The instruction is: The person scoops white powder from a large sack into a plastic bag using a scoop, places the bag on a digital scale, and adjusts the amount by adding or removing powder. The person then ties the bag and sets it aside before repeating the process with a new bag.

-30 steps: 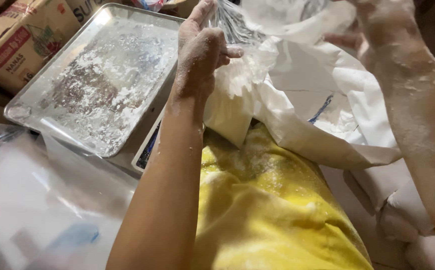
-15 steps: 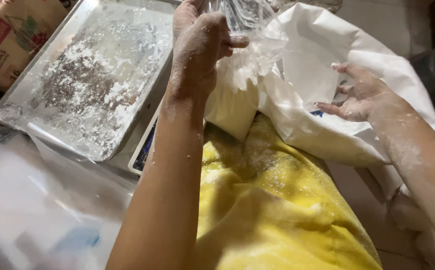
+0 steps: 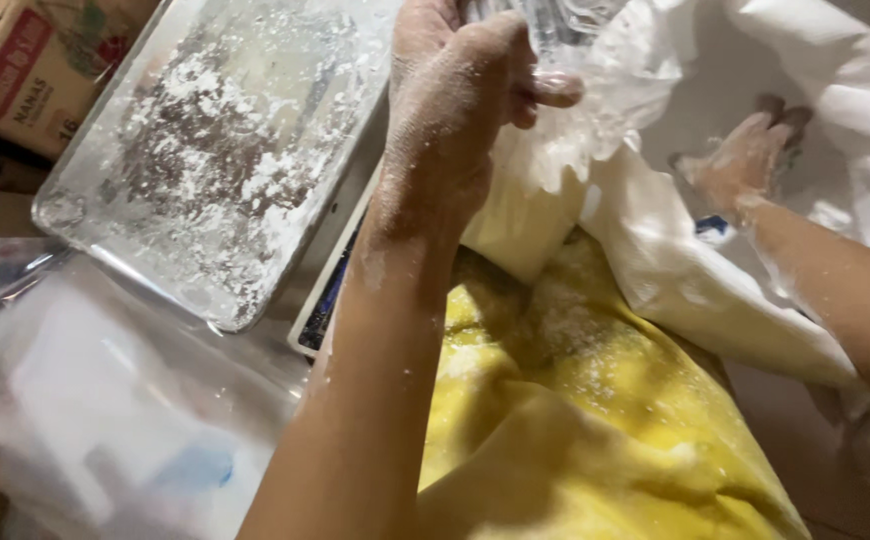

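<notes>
Gripping, left hand: fist closed on clear bag, top centre.
Right hand: fingers spread inside white sack, holding nothing.
Tray: upper left, flour-dusted.

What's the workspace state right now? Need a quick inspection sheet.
Surface: metal tray dusted with white powder, sitting on a scale.
Job's things: clear plastic bag held up; large white sack open beside it.
Clutter: clear plastic sheeting lower left; cardboard box upper left.
Hands: left hand, floury, gripping the clear bag; right hand, floury, fingers reaching inside the sack.
Cables: nothing seen.
Surroundings: yellow cloth over the person's lap, powder-speckled.
</notes>
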